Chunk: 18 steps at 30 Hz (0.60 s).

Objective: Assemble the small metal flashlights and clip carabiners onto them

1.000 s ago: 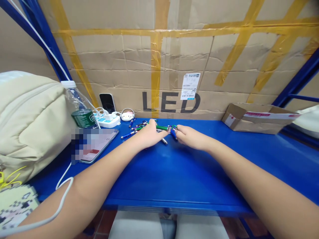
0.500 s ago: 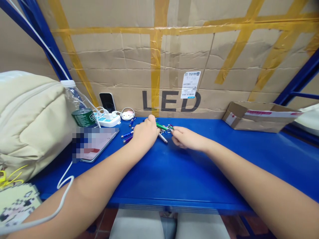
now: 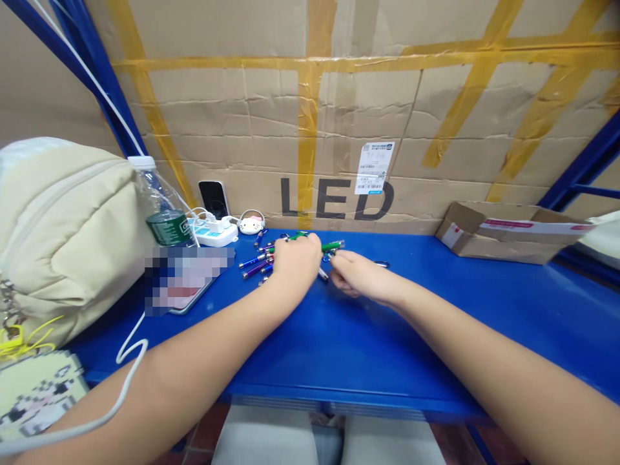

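My left hand [image 3: 296,263] is closed, palm down, over a pile of slim metal tubes that look like small pen torches with key-ring clips. From beside its fingertips a green pen torch [image 3: 333,246] juts to the right; the fingers are hidden behind the hand. My right hand [image 3: 356,274] is curled in a pinch just right of the pile, close to a silver pen torch [image 3: 323,274]. Behind that hand a metal clip [image 3: 382,263] sticks out. Blue pen torches [image 3: 252,261] and a purple pen torch [image 3: 254,270] lie left of my left hand.
A phone [image 3: 194,284] lies on the blue table [image 3: 387,349], near a bottle [image 3: 167,223], a power strip [image 3: 216,236] and a beige bag [image 3: 68,239]. An open cardboard box [image 3: 508,242] stands at the right. A white cable [image 3: 130,374] crosses my left forearm.
My left hand has shifted right and slightly lower over the pile. The green pen torch has moved right. A metal clip now shows behind my right hand, which stays close to the pile.
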{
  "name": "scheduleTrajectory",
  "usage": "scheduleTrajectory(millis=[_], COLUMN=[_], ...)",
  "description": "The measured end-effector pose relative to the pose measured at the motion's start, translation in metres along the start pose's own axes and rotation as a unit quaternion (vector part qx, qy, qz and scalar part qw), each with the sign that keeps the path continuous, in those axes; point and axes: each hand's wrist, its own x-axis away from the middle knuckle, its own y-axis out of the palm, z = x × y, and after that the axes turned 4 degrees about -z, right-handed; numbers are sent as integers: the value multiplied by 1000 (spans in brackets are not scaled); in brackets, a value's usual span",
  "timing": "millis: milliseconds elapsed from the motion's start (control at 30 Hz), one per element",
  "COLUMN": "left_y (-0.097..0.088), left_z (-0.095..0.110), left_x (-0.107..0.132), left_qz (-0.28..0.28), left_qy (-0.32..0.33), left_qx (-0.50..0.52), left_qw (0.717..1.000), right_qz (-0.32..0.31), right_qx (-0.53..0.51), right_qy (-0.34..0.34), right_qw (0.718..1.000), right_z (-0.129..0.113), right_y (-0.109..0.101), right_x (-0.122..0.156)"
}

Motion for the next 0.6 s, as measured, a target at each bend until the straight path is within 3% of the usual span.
scheduleTrajectory(millis=[133,267,367,600], left_y=[-3,-8,-10,-9], left_z=[2,-13,-20,-12], left_x=[0,-5,-6,-2], left_qz=[-9,-56,-53,-75], left_qy=[34,39,57,80], left_qx=[-4,24,15,0], left_qw=[999,997,997,994], right_qz=[-19,22,45,40], right_qx=[-15,-13,10,45], right_qy=[13,23,10,-11], right_qw=[1000,999,999,998], right_z=[0,4,6,5], right_y=[2,-15,-27,-24], right_x=[0,0,1,2])
